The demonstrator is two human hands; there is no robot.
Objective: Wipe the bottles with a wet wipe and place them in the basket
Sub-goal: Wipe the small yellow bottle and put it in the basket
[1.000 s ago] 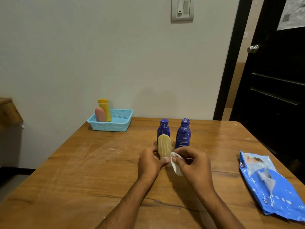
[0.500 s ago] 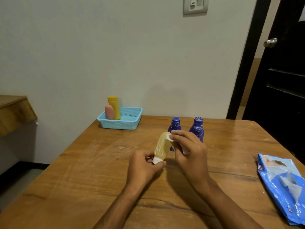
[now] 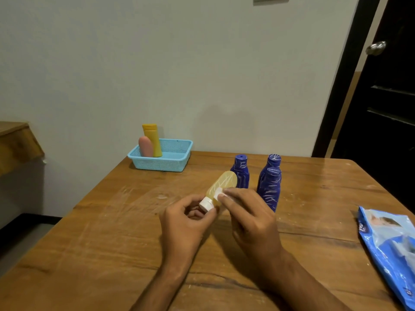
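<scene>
My left hand (image 3: 186, 223) grips a small amber bottle (image 3: 224, 184) by its white cap (image 3: 206, 204), tilted with its bottom up and away from me. My right hand (image 3: 249, 218) presses a white wet wipe (image 3: 218, 195) against the bottle's lower body; most of the wipe is hidden under the fingers. Two dark blue bottles (image 3: 241, 172) (image 3: 270, 182) with white streaks stand upright just behind my hands. The light blue basket (image 3: 173, 163) sits at the table's far left edge and holds a yellow bottle (image 3: 153, 139) and a pink bottle (image 3: 145, 146).
A blue wet wipe pack (image 3: 390, 245) lies at the right edge of the wooden table (image 3: 89, 254). A black door (image 3: 386, 86) with a round knob stands at the far right. A wooden shelf (image 3: 15, 140) juts from the left wall.
The amber bottle was tipped from upright to slanted, cap toward me. My right hand slid the wipe from the bottle's top end down toward the cap. The camera view shifted left.
</scene>
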